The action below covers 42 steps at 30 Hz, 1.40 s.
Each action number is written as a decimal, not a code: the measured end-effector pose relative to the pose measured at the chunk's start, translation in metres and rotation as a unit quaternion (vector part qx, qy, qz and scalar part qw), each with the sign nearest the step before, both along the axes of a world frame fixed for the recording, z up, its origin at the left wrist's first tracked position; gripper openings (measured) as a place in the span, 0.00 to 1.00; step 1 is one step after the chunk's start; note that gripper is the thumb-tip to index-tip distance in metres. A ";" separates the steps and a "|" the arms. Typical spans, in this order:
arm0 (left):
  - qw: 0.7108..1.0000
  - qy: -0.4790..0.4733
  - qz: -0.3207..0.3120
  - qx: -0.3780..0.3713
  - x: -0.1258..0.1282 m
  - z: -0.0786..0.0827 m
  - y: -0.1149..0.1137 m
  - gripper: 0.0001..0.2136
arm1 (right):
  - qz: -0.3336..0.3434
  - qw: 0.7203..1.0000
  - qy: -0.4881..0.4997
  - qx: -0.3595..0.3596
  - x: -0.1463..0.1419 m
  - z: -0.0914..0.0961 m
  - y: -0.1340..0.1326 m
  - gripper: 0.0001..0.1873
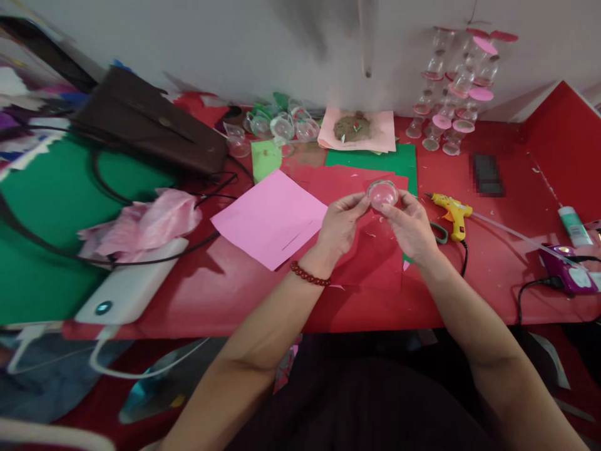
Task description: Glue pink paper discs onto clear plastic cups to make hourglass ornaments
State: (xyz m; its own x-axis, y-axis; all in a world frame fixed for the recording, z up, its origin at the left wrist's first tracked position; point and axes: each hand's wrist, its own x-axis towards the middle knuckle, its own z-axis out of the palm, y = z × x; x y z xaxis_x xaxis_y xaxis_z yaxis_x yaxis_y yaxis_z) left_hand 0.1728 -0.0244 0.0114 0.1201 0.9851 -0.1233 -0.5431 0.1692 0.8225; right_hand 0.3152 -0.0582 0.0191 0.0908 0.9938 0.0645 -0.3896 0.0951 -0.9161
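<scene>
A small clear plastic cup (pixel 382 195) is held between both hands above the red paper (pixel 370 250), its round rim facing me. My left hand (pixel 342 224) pinches its left side with thumb and fingers. On the opposite side, my right hand (pixel 409 224) grips it with the thumb at the near edge. Left of my hands lies a pink paper sheet (pixel 270 216). A yellow glue gun (pixel 453 214) rests to the right, near a dark green scissors handle (pixel 439 233) partly hidden by my right hand.
Stacked clear cups with red and pink discs (pixel 457 94) stand at the back right. Loose clear cups (pixel 282 125) and a soil pile (pixel 352 128) on pale paper lie behind. A brown bag (pixel 154 125), white power bank (pixel 131 285) and cables occupy the left; a purple device (pixel 570 269) sits right.
</scene>
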 end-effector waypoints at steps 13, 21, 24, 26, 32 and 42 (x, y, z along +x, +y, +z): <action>0.999 0.026 0.039 0.015 -0.002 -0.001 0.001 0.08 | 0.008 1.000 -0.010 0.000 -0.002 0.001 -0.001 0.25; 0.998 -0.017 -0.032 0.055 -0.004 -0.004 -0.001 0.14 | 0.002 1.000 -0.013 0.004 0.000 0.002 -0.001 0.22; 0.989 -0.042 -0.119 0.077 -0.006 0.003 -0.003 0.22 | 0.009 1.000 -0.020 -0.007 0.000 0.002 -0.001 0.21; 0.984 -0.038 -0.152 0.084 -0.006 0.007 -0.004 0.24 | 0.008 0.999 -0.030 -0.014 0.000 0.002 -0.001 0.22; 0.991 -0.053 -0.108 0.051 -0.004 0.009 -0.003 0.22 | 0.011 1.000 -0.024 -0.006 -0.001 0.000 -0.001 0.25; 0.995 -0.044 -0.084 0.006 -0.007 0.012 -0.004 0.24 | -0.057 0.998 -0.010 -0.030 0.008 -0.009 0.004 0.19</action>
State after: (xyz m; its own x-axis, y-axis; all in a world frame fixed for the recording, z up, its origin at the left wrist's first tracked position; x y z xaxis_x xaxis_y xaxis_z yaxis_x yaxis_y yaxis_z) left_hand 0.1657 -0.0280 0.0232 0.2937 0.9514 -0.0929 -0.5775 0.2540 0.7758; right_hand 0.3234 -0.0546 0.0106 0.2019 0.9794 0.0090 -0.3616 0.0831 -0.9286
